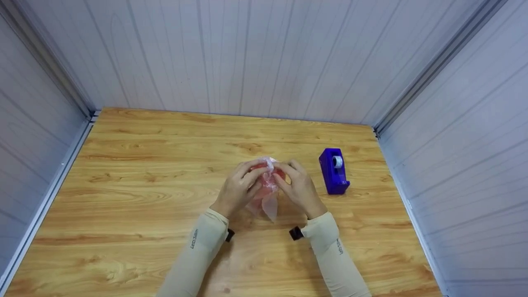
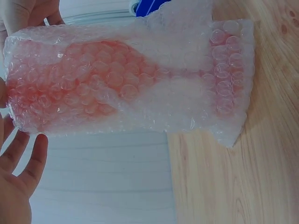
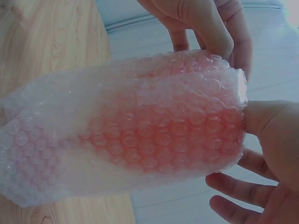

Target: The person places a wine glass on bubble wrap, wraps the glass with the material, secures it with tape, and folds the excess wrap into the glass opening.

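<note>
A red-tinted stemmed glass stands upright on the table, wrapped in clear bubble wrap. Its bowl is at the top, and its stem and foot show faintly through the wrap. My left hand pinches the wrap at the upper rim from the left, thumb on the top edge and fingers along the side. From the right, my right hand pinches the top of the wrap, its thumb over the rim. In the right wrist view, the glass shows through the bubbles. The fingertips partly hide the top edge.
A blue tape dispenser with a small roll of tape stands to the right of my right hand. The wood-patterned table is bounded by pale panel walls at the back and both sides.
</note>
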`<state>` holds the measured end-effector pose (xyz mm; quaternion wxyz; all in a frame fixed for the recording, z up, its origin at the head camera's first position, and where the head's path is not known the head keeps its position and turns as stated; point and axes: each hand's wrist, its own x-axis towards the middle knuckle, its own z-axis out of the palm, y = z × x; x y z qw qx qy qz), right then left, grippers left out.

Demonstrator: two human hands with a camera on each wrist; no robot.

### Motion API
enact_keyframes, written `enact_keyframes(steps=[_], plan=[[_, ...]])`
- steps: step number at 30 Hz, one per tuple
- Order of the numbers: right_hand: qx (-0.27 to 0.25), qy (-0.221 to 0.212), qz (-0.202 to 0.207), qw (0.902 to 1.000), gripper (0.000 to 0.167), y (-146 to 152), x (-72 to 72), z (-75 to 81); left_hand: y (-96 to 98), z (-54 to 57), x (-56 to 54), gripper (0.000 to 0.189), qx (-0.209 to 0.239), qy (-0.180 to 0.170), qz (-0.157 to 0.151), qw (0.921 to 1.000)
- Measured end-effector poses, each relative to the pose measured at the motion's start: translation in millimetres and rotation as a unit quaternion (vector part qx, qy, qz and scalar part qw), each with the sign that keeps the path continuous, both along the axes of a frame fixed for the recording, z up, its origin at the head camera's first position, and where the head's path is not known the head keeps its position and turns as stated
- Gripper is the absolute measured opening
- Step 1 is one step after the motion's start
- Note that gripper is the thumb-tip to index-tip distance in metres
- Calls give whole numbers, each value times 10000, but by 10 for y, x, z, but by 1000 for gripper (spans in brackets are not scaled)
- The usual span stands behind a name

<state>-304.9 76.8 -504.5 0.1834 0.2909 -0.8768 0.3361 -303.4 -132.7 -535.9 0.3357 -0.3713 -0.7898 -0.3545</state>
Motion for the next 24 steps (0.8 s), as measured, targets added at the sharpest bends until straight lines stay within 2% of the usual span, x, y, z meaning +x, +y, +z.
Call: enact_keyframes(steps=[4, 10, 15, 24], plan=[[102, 184, 95, 9997, 22, -5, -6, -22, 3, 4, 1, 42, -90, 15, -11, 10000], [324, 451, 189, 9983, 22, -16, -23, -41, 5, -33, -31, 30, -365, 189, 2, 9992], [495, 443, 184, 9976, 22, -20, -21, -28, 14, -73, -51, 29, -571, 408, 98, 9975], [450, 386, 281, 9978, 22, -23, 27, 36, 21, -67, -35, 30, -962, 422, 440, 9935]])
